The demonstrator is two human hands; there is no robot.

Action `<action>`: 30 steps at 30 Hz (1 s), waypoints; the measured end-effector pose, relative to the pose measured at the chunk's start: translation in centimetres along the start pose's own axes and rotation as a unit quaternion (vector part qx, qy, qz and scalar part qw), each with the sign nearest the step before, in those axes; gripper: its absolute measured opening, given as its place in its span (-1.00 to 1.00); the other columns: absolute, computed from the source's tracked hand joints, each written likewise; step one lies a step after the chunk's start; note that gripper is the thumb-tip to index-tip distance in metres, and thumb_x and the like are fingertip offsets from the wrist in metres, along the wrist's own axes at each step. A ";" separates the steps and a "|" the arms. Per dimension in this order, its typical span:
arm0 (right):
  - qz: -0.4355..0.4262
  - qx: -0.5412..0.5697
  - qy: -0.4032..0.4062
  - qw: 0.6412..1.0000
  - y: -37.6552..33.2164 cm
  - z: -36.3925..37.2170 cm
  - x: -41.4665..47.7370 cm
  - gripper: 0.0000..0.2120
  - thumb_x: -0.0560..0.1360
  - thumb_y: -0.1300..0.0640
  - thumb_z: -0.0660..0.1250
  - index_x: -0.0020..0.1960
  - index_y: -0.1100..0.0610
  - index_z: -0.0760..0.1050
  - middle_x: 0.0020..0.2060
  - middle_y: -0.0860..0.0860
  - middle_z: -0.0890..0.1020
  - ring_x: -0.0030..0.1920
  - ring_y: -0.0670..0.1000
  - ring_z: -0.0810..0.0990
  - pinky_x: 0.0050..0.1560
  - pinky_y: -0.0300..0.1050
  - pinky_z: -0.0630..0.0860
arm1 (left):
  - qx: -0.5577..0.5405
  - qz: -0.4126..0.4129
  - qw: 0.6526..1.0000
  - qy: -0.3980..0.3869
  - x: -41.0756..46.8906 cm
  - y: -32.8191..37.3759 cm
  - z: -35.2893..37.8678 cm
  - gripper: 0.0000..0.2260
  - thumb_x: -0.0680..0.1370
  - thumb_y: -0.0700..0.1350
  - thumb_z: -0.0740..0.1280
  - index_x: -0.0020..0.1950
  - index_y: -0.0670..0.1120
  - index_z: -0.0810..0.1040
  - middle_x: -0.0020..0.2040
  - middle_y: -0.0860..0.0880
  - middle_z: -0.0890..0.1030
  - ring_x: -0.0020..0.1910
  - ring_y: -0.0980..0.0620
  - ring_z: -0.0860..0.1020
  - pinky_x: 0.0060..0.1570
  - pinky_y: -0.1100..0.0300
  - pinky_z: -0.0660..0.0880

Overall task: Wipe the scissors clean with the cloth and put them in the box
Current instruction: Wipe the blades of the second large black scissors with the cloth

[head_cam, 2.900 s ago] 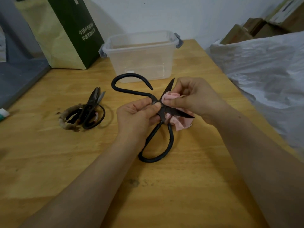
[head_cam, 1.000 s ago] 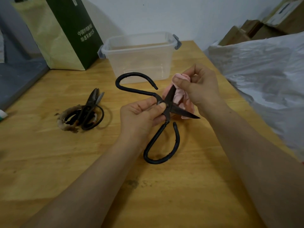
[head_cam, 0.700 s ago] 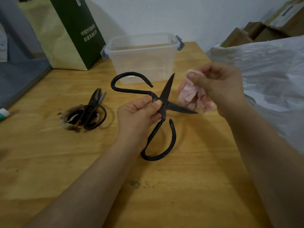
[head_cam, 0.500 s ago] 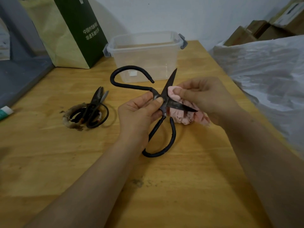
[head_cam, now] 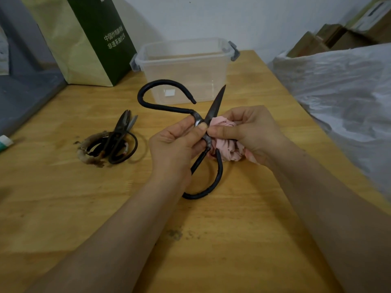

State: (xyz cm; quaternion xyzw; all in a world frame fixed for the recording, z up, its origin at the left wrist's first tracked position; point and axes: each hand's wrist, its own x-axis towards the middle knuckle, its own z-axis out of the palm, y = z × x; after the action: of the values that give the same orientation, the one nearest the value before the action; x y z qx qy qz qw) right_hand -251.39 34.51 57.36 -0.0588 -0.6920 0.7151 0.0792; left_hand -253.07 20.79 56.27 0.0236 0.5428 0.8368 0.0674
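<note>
Large black iron scissors (head_cam: 215,103) are held spread wide above the wooden table (head_cam: 211,240). My left hand (head_cam: 173,144) pinches them at the pivot between thumb and fingers. One blade points up toward the box; the other is hidden behind the cloth. My right hand (head_cam: 251,132) grips a crumpled pink cloth (head_cam: 229,148) and presses it against the scissors just right of the pivot. A clear plastic box (head_cam: 184,68) with grey latches stands open behind the scissors.
A second, smaller pair of dark scissors (head_cam: 118,142) lies on the table to the left, with a rusty stained ring around its handles. A green and tan paper bag (head_cam: 88,37) stands at the back left. A grey plastic sheet (head_cam: 342,98) covers the right side.
My right hand drew the cloth up off the blade tip, swung away to the right, then came back down and now presses the cloth close to the pivot. The left hand kept its hold.
</note>
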 end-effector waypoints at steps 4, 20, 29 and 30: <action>0.041 0.048 -0.072 0.995 -0.3 -1.1 -0.3 -0.73 0.28 0.28 0.44 -0.04 0.36 0.59 -0.23 0.22 0.69 -0.25 0.09 0.69 -0.28 -0.14 0.61 | -0.002 -0.009 1.000 -0.005 0.0 0.1 -0.2 -0.85 0.46 -0.35 0.39 -0.02 -0.17 0.62 -0.20 -0.05 0.71 -0.26 0.07 0.67 -0.32 0.29 0.56; -0.044 -0.156 -0.025 0.986 0.1 0.1 -0.1 -0.92 0.42 0.28 0.43 -0.11 0.15 0.60 -0.21 0.02 0.67 -0.20 -0.08 0.65 -0.10 -0.18 0.61 | -0.004 -0.017 0.999 0.046 0.2 0.0 -0.2 -0.75 0.45 -0.35 0.41 0.12 -0.21 0.59 -0.05 -0.11 0.69 -0.16 0.05 0.68 -0.24 0.28 0.59; -0.070 -0.083 0.032 0.994 0.2 1.3 0.1 -0.84 0.48 0.35 0.35 -0.25 0.19 0.56 -0.54 -0.08 0.58 -0.52 -0.13 0.56 -0.52 -0.34 0.43 | -0.038 -0.018 0.997 0.058 0.4 -0.1 0.1 -0.80 0.44 -0.34 0.42 -0.06 -0.06 0.59 -0.23 0.04 0.71 -0.21 0.12 0.68 -0.28 0.33 0.56; -0.069 -0.090 0.036 0.993 0.2 1.3 0.2 -0.83 0.48 0.33 0.36 -0.26 0.16 0.56 -0.55 -0.10 0.58 -0.51 -0.15 0.55 -0.51 -0.36 0.42 | -0.041 -0.018 0.997 0.060 0.4 0.0 0.1 -0.80 0.44 -0.34 0.42 -0.06 -0.07 0.60 -0.23 0.04 0.71 -0.21 0.12 0.68 -0.27 0.33 0.57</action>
State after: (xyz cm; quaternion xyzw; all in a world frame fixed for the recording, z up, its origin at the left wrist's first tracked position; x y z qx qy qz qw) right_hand -251.83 33.25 57.22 -0.0435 -0.7523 0.6405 0.1479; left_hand -253.49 20.97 56.25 -0.0392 0.5113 0.8570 0.0508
